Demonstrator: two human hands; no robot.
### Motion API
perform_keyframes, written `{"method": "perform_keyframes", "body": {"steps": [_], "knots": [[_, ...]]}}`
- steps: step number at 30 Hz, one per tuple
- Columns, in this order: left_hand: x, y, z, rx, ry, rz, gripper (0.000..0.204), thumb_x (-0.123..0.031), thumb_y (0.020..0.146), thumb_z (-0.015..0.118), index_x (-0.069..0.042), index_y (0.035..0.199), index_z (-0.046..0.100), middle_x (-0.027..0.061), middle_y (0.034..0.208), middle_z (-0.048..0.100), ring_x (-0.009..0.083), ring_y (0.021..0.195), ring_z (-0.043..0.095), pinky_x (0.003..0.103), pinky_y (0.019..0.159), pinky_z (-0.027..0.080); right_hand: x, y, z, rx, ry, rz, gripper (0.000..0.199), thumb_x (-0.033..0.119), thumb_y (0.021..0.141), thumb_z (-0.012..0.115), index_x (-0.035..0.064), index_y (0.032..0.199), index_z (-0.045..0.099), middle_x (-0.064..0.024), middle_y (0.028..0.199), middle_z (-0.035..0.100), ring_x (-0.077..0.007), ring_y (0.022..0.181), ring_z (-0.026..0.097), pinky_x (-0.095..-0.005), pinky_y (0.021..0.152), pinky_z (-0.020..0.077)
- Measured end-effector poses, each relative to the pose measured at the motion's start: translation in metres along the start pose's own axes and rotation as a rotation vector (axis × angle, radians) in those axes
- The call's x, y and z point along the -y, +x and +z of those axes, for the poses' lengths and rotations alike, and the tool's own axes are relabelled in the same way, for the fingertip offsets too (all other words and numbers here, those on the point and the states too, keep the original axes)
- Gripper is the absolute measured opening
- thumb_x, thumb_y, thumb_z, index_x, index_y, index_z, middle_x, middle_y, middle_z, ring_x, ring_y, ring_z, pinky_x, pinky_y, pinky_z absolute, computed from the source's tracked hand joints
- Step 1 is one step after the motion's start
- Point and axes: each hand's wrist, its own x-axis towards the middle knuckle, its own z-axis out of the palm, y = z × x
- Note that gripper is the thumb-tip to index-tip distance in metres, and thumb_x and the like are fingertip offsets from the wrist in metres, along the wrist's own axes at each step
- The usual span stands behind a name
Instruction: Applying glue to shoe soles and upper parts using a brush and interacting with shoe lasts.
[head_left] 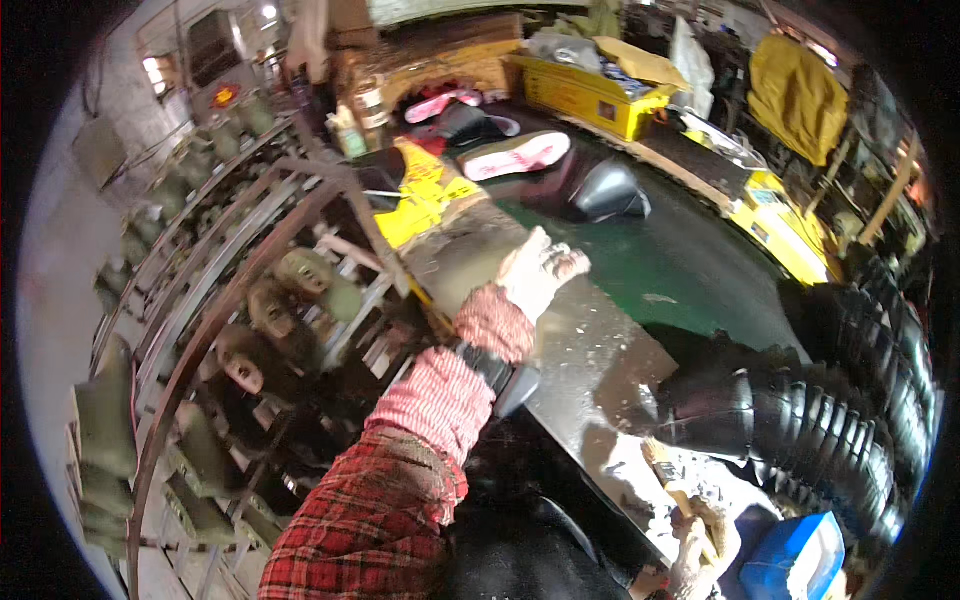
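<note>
My left hand (543,272), in a red plaid sleeve with a dark watch-like band at the wrist, reaches over the worktable (570,350). Its fingers look half bent and apart, with nothing visible in them; some blur softens them. Beyond the fingertips lies a glossy black rounded piece like a boot toe (608,190). Behind it rests a pale sole with red marks (515,156). At the lower edge my right hand (705,550) appears closed around a brush (662,468) with light bristles. Beside that hand stands a blue open container (795,560).
On the left a metal rack (190,330) holds several green-grey foot-shaped forms (270,310). Curved stacks of shiny black ribbed pieces (780,415) line the right. Yellow crates (590,100) stand at the table's far edge, near bottles (370,103) and yellow sheeting (420,190).
</note>
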Motion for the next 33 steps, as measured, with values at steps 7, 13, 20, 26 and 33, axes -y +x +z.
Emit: {"method": "perform_keyframes", "body": {"steps": [7,13,20,26,33], "knots": [[-0.159,-0.260,0.004,-0.340,0.702,0.831,0.033,-0.017,0.094,0.052,0.003,0.120,0.050,0.0174,0.103,0.062,0.0296,0.086,0.066,0.039,0.073,0.057,0.008,-0.004,0.035,0.210,0.105,0.028,0.023,0.007,0.095,0.053,-0.0075,0.113,0.057,-0.0172,0.096,0.063,-0.0196,0.085,0.060,-0.0286,0.075,0.0492],[-0.294,-0.443,0.079,-0.868,0.894,1.863,0.027,-0.011,0.098,0.047,0.003,0.120,0.054,0.0151,0.112,0.060,0.0219,0.097,0.062,0.034,0.088,0.051,0.033,-0.010,0.061,0.328,0.102,-0.198,0.031,0.009,0.093,0.057,-0.0042,0.121,0.052,-0.0175,0.104,0.061,-0.0209,0.088,0.059,-0.0297,0.078,0.0503],[-0.369,-0.500,0.002,-1.266,1.465,1.144,0.068,-0.039,0.077,0.075,0.004,0.124,0.053,0.0176,0.111,0.063,0.0260,0.100,0.058,0.035,0.094,0.044,0.003,-0.020,0.055,0.341,0.127,-0.266,0.022,0.002,0.086,0.059,-0.0063,0.106,0.058,-0.0157,0.091,0.063,-0.0201,0.077,0.060,-0.0290,0.070,0.0494],[-0.338,-0.457,0.005,-0.615,0.838,1.241,0.046,-0.033,0.092,0.055,-0.001,0.125,0.051,0.0132,0.118,0.056,0.0225,0.109,0.054,0.035,0.095,0.043,0.003,-0.049,0.027,0.093,0.398,0.017,0.025,0.012,0.091,0.058,-0.0066,0.108,0.058,-0.0085,0.080,0.061,-0.0125,0.060,0.054,-0.0253,0.059,0.0453],[-0.176,-0.321,-0.008,-0.198,0.658,0.638,0.062,-0.047,0.098,0.038,0.000,0.138,0.039,0.0176,0.133,0.050,0.0325,0.114,0.054,0.050,0.098,0.043,0.021,-0.055,-0.142,-0.979,-0.294,-0.122,0.024,0.018,0.097,0.051,-0.0009,0.106,0.061,-0.0027,0.081,0.062,-0.0079,0.067,0.053,-0.0220,0.059,0.0404]]}}
